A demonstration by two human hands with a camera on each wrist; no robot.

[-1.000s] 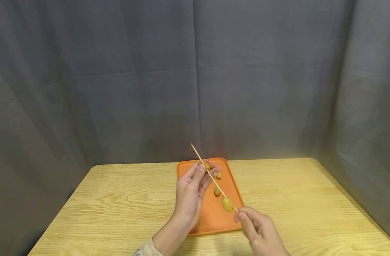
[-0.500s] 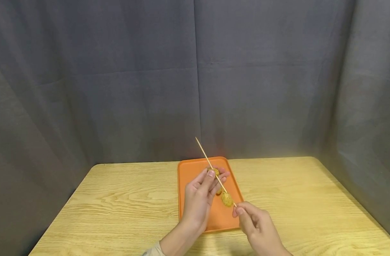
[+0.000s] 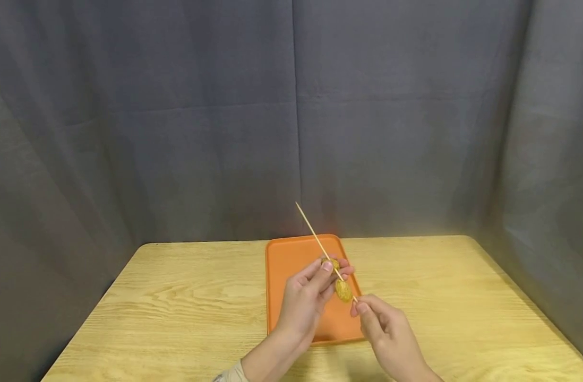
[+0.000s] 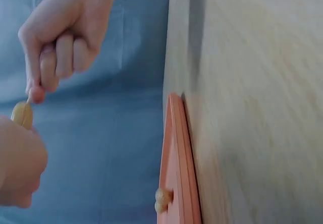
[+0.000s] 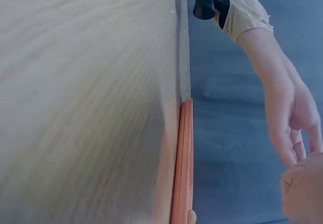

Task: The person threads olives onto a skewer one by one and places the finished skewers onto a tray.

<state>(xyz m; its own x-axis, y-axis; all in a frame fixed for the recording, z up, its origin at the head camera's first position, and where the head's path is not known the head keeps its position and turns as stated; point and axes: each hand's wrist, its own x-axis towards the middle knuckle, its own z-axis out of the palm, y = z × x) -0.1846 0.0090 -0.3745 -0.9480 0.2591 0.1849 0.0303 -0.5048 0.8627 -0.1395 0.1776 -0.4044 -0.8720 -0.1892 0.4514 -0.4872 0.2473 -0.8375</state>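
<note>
In the head view my right hand (image 3: 392,331) pinches the lower end of a thin wooden skewer (image 3: 313,230), which slants up and left to a bare pointed tip. An oval yellow-brown ball (image 3: 343,291) is threaded on the skewer just above those fingertips. My left hand (image 3: 305,300) holds a second yellow-brown ball (image 3: 335,263) between thumb and fingers, a little above the first. The skewer appears to run through it; the thumb partly hides it. Both hands are over an orange tray (image 3: 291,260). The left wrist view shows one ball (image 4: 22,114) between the hands.
More small tan pieces (image 4: 163,199) lie on the tray in the left wrist view; the hands hide them from the head view. Under the tray is a wooden table (image 3: 186,297). Grey curtains (image 3: 200,159) stand behind and at both sides. A dark camera (image 5: 204,7) sits on the left wrist.
My left hand has moved right and down along the skewer with its ball, closing most of the gap to the lower ball. The right hand has shifted slightly upward.
</note>
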